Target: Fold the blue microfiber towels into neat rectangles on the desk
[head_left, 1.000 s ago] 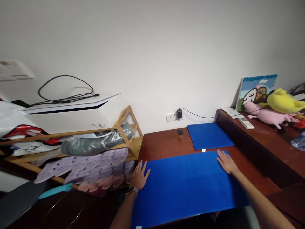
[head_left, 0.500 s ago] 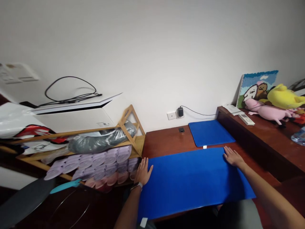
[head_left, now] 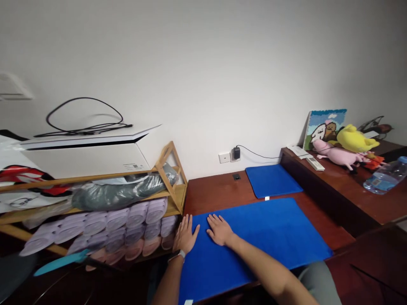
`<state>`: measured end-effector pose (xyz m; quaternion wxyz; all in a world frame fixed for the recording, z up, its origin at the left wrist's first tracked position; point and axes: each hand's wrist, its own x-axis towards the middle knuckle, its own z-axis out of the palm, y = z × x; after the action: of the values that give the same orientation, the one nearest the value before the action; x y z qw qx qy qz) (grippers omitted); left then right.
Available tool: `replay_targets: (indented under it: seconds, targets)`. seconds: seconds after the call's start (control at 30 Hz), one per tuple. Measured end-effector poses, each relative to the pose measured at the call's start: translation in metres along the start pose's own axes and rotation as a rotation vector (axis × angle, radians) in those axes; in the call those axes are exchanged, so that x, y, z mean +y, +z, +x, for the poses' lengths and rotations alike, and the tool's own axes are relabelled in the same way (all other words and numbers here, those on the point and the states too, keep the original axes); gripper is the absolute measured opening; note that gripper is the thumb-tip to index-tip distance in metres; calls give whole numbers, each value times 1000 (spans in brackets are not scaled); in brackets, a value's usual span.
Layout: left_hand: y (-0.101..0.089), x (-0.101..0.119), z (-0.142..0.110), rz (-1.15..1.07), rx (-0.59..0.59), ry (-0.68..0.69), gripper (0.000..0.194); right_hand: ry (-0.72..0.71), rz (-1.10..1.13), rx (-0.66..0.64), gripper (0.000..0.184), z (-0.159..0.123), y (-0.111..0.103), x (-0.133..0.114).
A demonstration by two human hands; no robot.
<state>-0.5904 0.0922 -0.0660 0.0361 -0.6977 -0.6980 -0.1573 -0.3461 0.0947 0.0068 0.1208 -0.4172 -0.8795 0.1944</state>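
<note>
A large blue mat [head_left: 254, 241] lies spread over the near part of the brown wooden table, its near edge reaching the table's front. My left hand [head_left: 186, 235] rests flat on the mat's far left corner, fingers stretched and thumb apart, with a watch on the wrist. Just to its right, my right hand [head_left: 220, 230] lies palm down on the mat near its far edge, fingers spread. Neither hand holds anything. Behind the large mat sits a smaller blue mat [head_left: 271, 181], with a white tag on its near edge.
To the left stands a wooden rack [head_left: 178, 199] with lilac and pink slippers [head_left: 127, 228] and a white box [head_left: 95, 159]. At right, a raised brown ledge [head_left: 337, 186] bears a remote [head_left: 315, 164], plush toys [head_left: 338, 156] and a plastic bottle [head_left: 384, 178]. A plugged-in adapter [head_left: 236, 152] trails a cable.
My right hand has moved left across the large mat, from its far right corner to beside my left hand. My left hand stays at the left corner. The view has turned slightly right.
</note>
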Motion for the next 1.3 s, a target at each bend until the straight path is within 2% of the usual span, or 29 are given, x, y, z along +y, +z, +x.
replay_targets:
  seconds: [0.07,0.13,0.2,0.27,0.43,0.5,0.6,0.8,0.97,1.07,1.13,1.17,1.23,1.3]
  targets:
    - [1,-1,0,5,0,-2,78,-14,-1,-18,71,-6,2,11]
    - [0,-2,1,10,-6,4,79,5,-23,-11,72,-24,-9,42]
    - [0,-3,1,14,-10,10,80,89,-63,6,73,-53,-29,89]
    - [-1,-5,2,17,-13,11,80,217,-115,34,74,-94,-55,146]
    - [0,-8,6,32,-24,11,79,640,-235,109,74,-209,-113,294]
    - [0,-9,7,44,-27,14,78,709,-257,133,76,-241,-122,334]
    - [-2,-8,7,52,-43,29,78,689,-285,171,77,-262,-120,363]
    - [-4,-7,5,58,-50,33,78,698,-316,149,77,-257,-111,365]
    - [-7,1,1,47,-48,8,77,759,-348,43,74,-251,-133,355]
    - [-9,7,-1,42,-43,-11,76,764,-382,33,69,-229,-144,335]
    - [-9,8,-2,37,-40,-11,75,708,-406,68,69,-199,-140,303]
    - [-8,8,-3,35,-36,-9,75,656,-411,95,68,-180,-134,279]
    - [-7,8,-3,29,-22,-8,74,510,-387,156,67,-134,-113,217]
    - [-5,8,-4,24,-12,-11,74,367,-289,176,67,-84,-84,144]
